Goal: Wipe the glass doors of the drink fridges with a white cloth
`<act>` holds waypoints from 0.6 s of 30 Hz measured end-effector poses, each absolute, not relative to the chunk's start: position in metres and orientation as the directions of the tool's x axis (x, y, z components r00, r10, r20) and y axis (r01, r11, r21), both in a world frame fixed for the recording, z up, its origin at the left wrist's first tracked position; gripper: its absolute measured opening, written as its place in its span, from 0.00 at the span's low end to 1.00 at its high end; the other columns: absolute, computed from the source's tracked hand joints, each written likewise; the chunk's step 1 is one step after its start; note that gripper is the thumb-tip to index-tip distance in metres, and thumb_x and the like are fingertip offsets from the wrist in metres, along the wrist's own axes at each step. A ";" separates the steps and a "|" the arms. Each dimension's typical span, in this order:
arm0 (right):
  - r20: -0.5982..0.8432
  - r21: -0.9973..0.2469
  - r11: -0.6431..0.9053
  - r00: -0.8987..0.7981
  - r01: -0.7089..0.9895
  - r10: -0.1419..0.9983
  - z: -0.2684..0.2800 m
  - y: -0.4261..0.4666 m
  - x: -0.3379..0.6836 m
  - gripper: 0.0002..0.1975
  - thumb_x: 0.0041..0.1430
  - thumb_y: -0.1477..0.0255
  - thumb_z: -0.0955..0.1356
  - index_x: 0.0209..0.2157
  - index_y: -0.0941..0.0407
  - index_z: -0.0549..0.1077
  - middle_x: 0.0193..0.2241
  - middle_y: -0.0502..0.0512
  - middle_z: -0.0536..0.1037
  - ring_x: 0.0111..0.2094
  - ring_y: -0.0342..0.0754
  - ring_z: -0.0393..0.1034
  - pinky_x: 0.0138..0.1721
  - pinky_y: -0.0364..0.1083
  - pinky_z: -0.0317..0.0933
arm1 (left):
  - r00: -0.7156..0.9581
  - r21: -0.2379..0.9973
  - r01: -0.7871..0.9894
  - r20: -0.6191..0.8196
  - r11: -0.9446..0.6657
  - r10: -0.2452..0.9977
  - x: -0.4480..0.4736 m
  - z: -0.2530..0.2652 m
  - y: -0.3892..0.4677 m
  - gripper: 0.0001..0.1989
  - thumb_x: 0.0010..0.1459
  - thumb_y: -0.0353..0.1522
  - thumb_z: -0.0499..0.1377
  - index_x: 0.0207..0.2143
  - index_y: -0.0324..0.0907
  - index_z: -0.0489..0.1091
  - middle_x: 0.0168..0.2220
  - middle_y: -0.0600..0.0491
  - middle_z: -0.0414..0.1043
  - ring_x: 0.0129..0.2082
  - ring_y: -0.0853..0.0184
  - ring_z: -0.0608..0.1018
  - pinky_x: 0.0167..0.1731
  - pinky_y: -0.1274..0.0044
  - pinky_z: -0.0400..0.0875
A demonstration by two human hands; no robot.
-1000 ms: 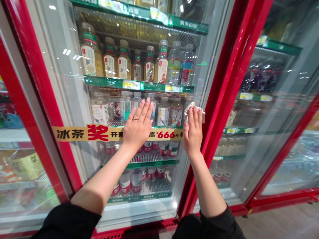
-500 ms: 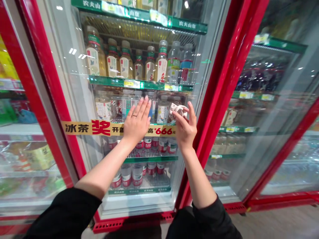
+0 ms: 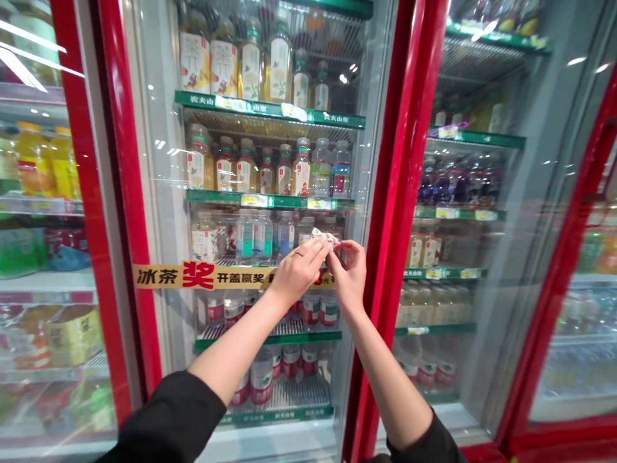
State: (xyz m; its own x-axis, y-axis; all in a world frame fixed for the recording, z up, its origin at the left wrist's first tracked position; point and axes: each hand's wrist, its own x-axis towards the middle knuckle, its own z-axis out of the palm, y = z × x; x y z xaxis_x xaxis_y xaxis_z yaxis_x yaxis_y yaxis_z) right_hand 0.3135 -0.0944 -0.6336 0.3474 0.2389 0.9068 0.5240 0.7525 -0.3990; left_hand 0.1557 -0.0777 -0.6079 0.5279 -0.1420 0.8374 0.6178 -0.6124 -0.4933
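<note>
My left hand [image 3: 299, 267], with a ring on one finger, and my right hand [image 3: 348, 270] meet in front of a glass cooler door. Between their fingertips is a small crumpled white tissue [image 3: 322, 236], pinched from both sides. Part of it is hidden behind the left fingers. Behind the hands, a yellow strip [image 3: 166, 276] with red and black lettering runs across the glass. Bottled drinks [image 3: 254, 233] stand on the shelves beyond the door.
A red door frame [image 3: 380, 257] rises just right of my right hand. Another cooler section with bottles [image 3: 424, 244] stands to the right. On the left, a red frame [image 3: 81, 161] borders a cooler holding yellow bottles [image 3: 35, 157].
My left hand has come off its flat, spread pose and moved right to the tissue in my right hand. The view has tilted up, showing more of the upper shelves.
</note>
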 end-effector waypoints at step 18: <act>0.949 -0.313 0.630 0.212 0.711 0.232 -0.697 -0.113 0.336 0.33 0.80 0.66 0.62 0.81 0.37 0.55 0.78 0.52 0.66 0.78 0.60 0.60 0.73 0.70 0.67 | 0.510 -0.548 0.636 0.827 -0.544 -0.238 0.162 -0.616 -0.079 0.24 0.70 0.28 0.59 0.66 0.36 0.76 0.69 0.37 0.77 0.71 0.52 0.78 0.69 0.62 0.81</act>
State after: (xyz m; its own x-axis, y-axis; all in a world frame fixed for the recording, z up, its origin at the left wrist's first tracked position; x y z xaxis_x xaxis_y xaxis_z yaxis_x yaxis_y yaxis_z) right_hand 0.3361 -0.1132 -0.6969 0.2123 0.2324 0.9492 0.7106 0.6301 -0.3132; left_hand 0.1618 -0.0787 -0.6158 0.5096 -0.2377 0.8269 0.6356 -0.5438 -0.5480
